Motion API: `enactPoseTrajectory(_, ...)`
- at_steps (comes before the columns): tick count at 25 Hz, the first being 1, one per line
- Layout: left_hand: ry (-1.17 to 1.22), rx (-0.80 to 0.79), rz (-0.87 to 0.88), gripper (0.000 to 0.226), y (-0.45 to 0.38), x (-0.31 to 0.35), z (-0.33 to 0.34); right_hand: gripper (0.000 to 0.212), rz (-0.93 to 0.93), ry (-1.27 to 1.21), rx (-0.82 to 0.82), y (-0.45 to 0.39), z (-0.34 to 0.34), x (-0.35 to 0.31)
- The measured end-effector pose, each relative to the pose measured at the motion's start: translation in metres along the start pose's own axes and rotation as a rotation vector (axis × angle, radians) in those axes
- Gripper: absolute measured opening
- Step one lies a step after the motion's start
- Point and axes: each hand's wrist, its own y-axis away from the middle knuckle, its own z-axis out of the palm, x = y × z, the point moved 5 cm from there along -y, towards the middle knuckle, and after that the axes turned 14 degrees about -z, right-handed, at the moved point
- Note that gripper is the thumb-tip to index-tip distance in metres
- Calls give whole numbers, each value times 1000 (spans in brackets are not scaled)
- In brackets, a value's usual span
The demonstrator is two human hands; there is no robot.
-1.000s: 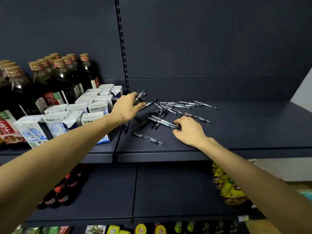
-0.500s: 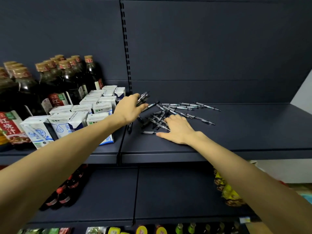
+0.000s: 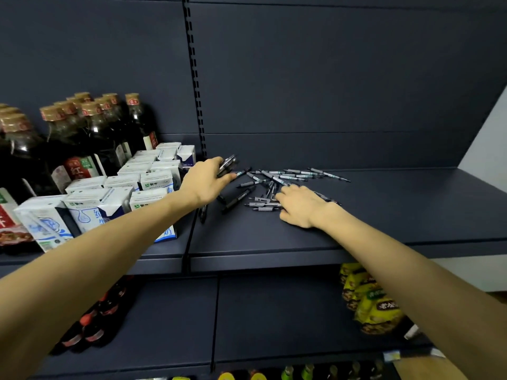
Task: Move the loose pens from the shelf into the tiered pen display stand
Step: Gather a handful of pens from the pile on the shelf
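From the head view, a dark shelf is seen with a scatter of loose pens lying across its middle, some crossed over one another so that a count cannot be made. A small bunch of pens is gripped in the left hand, fingers curled round it; the bunch is blurred and its far ends are partly hidden by the fingers. The right hand is laid palm down on the near edge of the scatter, fingers reaching among the pens; the fingertips are hidden behind the hand, so it cannot be told whether a pen is pinched or merely touched. One pen is noted at the seam between shelf sections, half covered by the left forearm. Milk cartons and dark bottles are stood to the left, the outermost cut off by the frame. Yellow packets on a lower tier are partly masked by the right forearm. The tiered pen display stand is not in view
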Motion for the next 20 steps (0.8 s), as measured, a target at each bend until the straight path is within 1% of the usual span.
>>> enactPoseTrajectory(4,-6,-29,-2,34,-3,5,10,33,-12,-13,8,8,0,17)
enactPoseTrajectory(9,-15,-79,-9,37,0,17,26,33,-63,160,-15,14,-1,31)
enactPoseTrajectory(11,-22,-113,-29,35,2,24,37,32,-70,180,11,15,-1,37)
enactPoseTrajectory(13,23,-173,-60,34,5,32,48,35,-49,155,42,15,3,39)
enactPoseTrajectory(16,116,-208,-77,26,5,44,61,56,84,38,95,15,4,37)
enactPoseTrajectory(17,134,-206,-82,27,5,48,63,57,168,-14,147,18,0,37)
enactPoseTrajectory(19,175,-213,-96,29,6,53,66,40,403,-143,307,27,-14,41)
enactPoseTrajectory(20,191,-216,-106,29,7,54,67,39,517,-213,311,31,-16,40)
